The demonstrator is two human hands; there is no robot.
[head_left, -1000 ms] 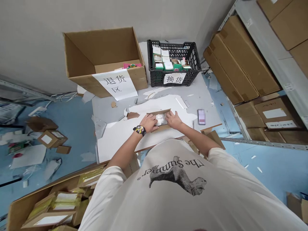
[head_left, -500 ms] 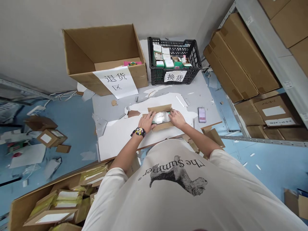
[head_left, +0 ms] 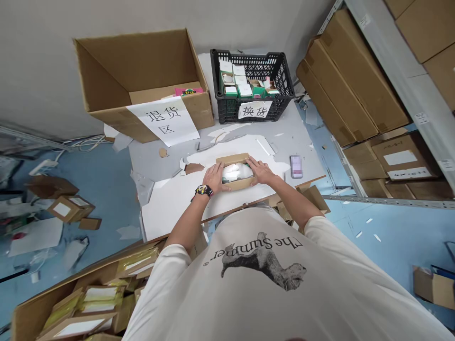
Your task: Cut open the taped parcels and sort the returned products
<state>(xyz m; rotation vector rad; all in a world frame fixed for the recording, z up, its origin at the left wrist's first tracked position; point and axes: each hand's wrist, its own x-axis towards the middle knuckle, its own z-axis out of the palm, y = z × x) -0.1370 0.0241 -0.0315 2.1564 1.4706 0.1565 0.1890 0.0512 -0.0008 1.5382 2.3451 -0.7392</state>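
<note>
Head camera: the left hand (head_left: pixel 214 178) and right hand (head_left: pixel 259 171) lie spread, palms pressed against opposite ends of a small open cardboard box (head_left: pixel 232 159) (white wrapping (head_left: pixel 234 173) bulges inside) on a white foam sheet (head_left: pixel 174 209) at 12 o'clock. A black plastic crate (head_left: pixel 250 111) sits further out, a cardboard carton (head_left: pixel 142 71) at 11 o'clock.

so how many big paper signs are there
2. One sign hangs on the front of the open carton, the other on the front of the black crate. Others may be out of view.
</note>
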